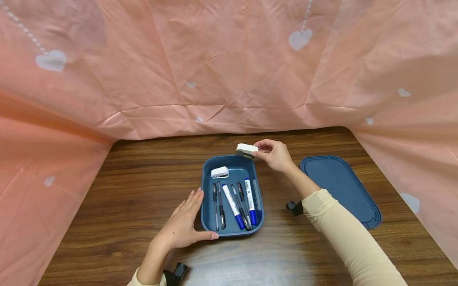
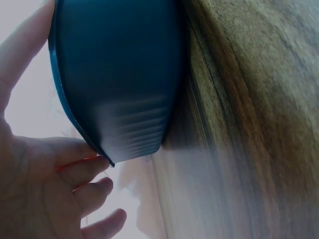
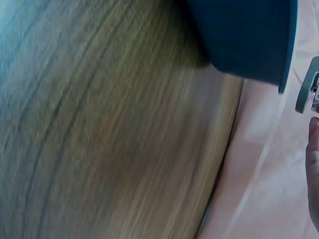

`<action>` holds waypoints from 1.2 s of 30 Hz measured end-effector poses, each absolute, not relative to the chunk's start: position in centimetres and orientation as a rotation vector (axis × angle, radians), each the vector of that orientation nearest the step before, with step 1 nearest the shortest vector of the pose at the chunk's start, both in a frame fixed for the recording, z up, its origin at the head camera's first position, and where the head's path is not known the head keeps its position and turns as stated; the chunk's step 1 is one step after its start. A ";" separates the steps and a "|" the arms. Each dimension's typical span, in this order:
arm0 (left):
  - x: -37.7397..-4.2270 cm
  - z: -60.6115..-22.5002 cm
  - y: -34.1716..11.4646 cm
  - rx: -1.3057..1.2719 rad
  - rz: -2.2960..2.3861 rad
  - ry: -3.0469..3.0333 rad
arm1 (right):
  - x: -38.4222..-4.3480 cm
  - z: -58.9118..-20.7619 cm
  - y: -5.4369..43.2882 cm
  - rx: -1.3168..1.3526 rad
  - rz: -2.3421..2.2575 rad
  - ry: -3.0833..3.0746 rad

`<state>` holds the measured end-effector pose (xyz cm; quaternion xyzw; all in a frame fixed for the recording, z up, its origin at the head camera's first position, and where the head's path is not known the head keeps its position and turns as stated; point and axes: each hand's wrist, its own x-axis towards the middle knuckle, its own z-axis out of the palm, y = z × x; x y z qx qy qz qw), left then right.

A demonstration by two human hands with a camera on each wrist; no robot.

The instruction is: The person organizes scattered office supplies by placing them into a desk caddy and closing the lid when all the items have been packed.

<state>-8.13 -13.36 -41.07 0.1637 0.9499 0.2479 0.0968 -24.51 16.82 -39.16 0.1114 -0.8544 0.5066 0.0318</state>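
Pinched between thumb and fingers, a small white stapler (image 1: 246, 149) is held by my right hand (image 1: 277, 156) over the far right corner of a blue box (image 1: 203, 178). Its metal underside (image 3: 308, 85) shows at the edge of the right wrist view. My left hand (image 1: 181, 224) spreads along the near left corner of the box, fingertips at the left wall and thumb at the front rim. Inside the box, a second white stapler (image 1: 220, 172) lies at the far left. Two blue-capped white markers (image 1: 230, 202) and several dark pens (image 1: 220, 204) lie lengthwise closer to me.
A flat blue lid (image 1: 336, 186) lies on the wooden table (image 1: 143, 190), right of the box and beside my right forearm. Pink cloth (image 1: 229, 71) with white hearts hangs behind the table and along both sides. Black wrist mounts (image 1: 294, 208) sit at both wrists.
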 end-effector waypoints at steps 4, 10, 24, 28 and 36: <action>-8.2 -41.1 -13.2 0.476 0.733 2.808 | -24.0 -39.6 16.2 0.398 1.558 -2.642; -8.2 -41.2 -13.1 0.475 0.725 2.804 | -23.6 -40.5 15.7 0.438 1.522 -2.659; -8.1 -41.2 -13.2 0.478 0.738 2.800 | -22.9 -41.8 15.7 0.470 1.319 -2.738; -8.0 -41.2 -13.3 0.482 0.742 2.799 | -22.8 -42.0 15.7 0.492 1.280 -2.739; -8.0 -41.3 -13.2 0.477 0.745 2.796 | -22.7 -42.4 15.3 0.666 1.101 -2.667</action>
